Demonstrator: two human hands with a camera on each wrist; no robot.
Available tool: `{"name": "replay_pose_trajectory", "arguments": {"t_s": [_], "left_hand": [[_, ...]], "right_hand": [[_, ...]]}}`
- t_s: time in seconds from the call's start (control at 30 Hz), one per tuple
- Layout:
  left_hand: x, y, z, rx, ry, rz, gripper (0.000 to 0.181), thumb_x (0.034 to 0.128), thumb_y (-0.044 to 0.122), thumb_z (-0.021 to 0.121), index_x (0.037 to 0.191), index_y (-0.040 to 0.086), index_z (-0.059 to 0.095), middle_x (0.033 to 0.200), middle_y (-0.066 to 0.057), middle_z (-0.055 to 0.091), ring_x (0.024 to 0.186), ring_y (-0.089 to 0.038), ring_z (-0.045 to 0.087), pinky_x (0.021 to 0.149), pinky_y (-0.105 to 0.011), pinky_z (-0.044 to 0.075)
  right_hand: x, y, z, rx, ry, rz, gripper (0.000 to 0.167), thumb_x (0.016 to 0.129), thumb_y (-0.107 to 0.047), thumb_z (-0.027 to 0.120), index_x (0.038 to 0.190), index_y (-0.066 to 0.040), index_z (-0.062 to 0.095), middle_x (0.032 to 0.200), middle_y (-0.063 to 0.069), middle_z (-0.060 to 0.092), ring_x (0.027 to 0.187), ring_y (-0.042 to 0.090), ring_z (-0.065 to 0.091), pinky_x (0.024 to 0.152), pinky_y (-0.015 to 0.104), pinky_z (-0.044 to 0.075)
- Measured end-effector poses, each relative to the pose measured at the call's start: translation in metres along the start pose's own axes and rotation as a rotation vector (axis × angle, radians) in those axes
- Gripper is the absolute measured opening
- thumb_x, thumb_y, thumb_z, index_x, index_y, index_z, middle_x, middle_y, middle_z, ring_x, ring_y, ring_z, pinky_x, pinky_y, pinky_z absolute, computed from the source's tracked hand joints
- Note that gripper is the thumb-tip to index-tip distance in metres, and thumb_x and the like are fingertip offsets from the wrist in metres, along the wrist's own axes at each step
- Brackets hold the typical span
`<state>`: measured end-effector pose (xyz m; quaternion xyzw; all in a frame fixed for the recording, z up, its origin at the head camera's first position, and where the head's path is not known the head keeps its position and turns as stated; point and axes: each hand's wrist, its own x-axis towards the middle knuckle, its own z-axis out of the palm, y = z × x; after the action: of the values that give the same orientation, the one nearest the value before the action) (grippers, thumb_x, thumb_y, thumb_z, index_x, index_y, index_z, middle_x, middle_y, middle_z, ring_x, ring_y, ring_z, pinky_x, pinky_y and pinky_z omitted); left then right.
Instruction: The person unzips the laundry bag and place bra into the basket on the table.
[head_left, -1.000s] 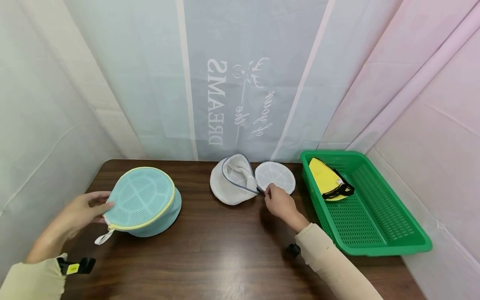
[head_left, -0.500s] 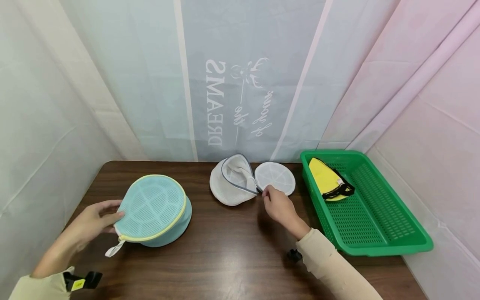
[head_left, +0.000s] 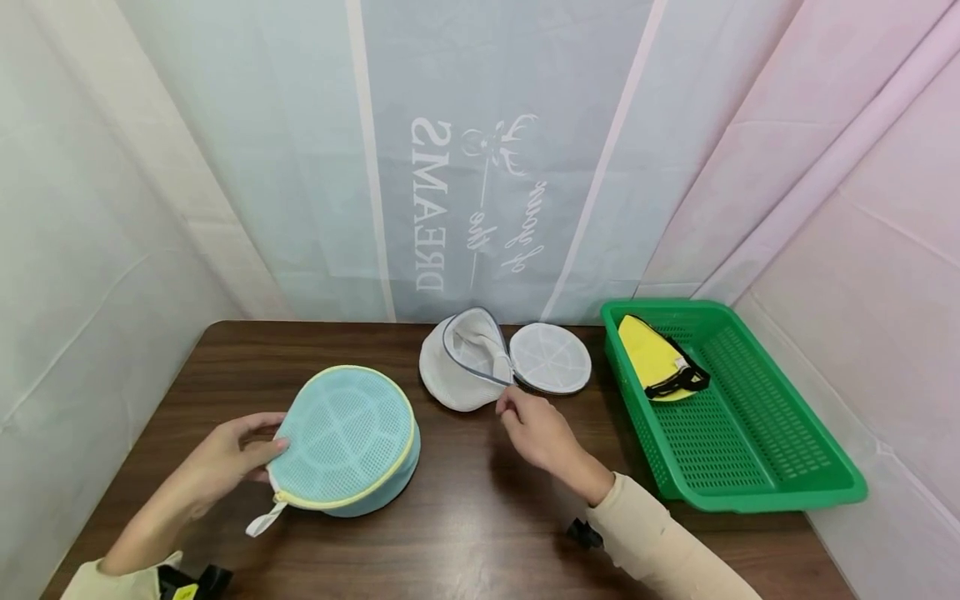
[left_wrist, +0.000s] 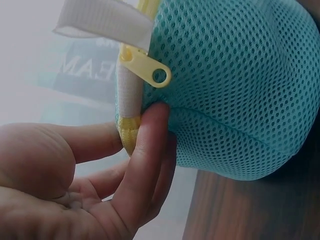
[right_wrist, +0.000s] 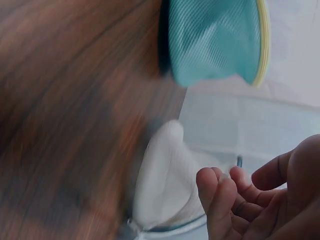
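My left hand [head_left: 225,467] pinches the yellow-edged rim of a light-blue mesh bag [head_left: 345,433] at its left side. In the left wrist view, thumb and fingers of the hand [left_wrist: 95,180] grip that rim below a yellow zipper pull [left_wrist: 147,67]. The white mesh bag [head_left: 450,375] lies open at the table's back, its round lid [head_left: 551,358] folded out to the right. My right hand [head_left: 543,433] is just in front of it; in the right wrist view its fingers [right_wrist: 220,197] are loosely bent with nothing between them, near the white bag [right_wrist: 162,185].
A green basket [head_left: 772,502] stands on the right of the brown table [head_left: 450,533], with a yellow piece [head_left: 645,354] with a black strap [head_left: 678,382] in it. Behind the table hangs a printed curtain [head_left: 300,208].
The blue bag has moved right and nearer along with my left hand. My right hand has drawn back from the lid's edge, leftward and nearer. The white bag lies where it was.
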<state>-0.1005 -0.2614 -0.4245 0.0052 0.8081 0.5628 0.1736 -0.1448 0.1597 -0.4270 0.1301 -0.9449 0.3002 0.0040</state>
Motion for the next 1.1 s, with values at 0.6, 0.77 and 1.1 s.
{"name": "replay_pose_trajectory", "arguments": {"t_s": [0.6, 0.77, 1.1], "left_hand": [[-0.003, 0.014, 0.049, -0.132, -0.07, 0.07, 0.06, 0.1009, 0.008, 0.064, 0.145, -0.02, 0.033, 0.133, -0.035, 0.051, 0.091, -0.024, 0.071, 0.07, -0.037, 0.063], [-0.001, 0.015, 0.062, -0.159, -0.1, 0.082, 0.062, 0.1005, 0.009, 0.064, 0.145, -0.021, 0.032, 0.128, -0.033, 0.055, 0.091, -0.026, 0.072, 0.07, -0.038, 0.063], [0.003, 0.017, 0.084, -0.165, -0.078, 0.122, 0.058, 0.1009, 0.008, 0.063, 0.143, -0.02, 0.035, 0.12, -0.029, 0.064, 0.086, -0.022, 0.072, 0.066, -0.036, 0.062]], "right_hand": [[-0.025, -0.031, 0.015, 0.091, -0.197, -0.114, 0.036, 0.106, -0.051, 0.045, 0.1, -0.021, 0.063, 0.066, -0.011, 0.048, 0.057, 0.003, 0.045, 0.053, 0.023, 0.04], [-0.027, -0.031, 0.018, 0.09, -0.224, -0.102, 0.039, 0.105, -0.055, 0.044, 0.097, -0.021, 0.061, 0.064, -0.011, 0.047, 0.055, 0.004, 0.043, 0.051, 0.023, 0.039], [-0.03, -0.026, 0.017, 0.161, -0.207, -0.116, 0.041, 0.107, -0.05, 0.046, 0.114, -0.016, 0.067, 0.077, -0.014, 0.063, 0.067, 0.003, 0.054, 0.063, 0.025, 0.048]]}}
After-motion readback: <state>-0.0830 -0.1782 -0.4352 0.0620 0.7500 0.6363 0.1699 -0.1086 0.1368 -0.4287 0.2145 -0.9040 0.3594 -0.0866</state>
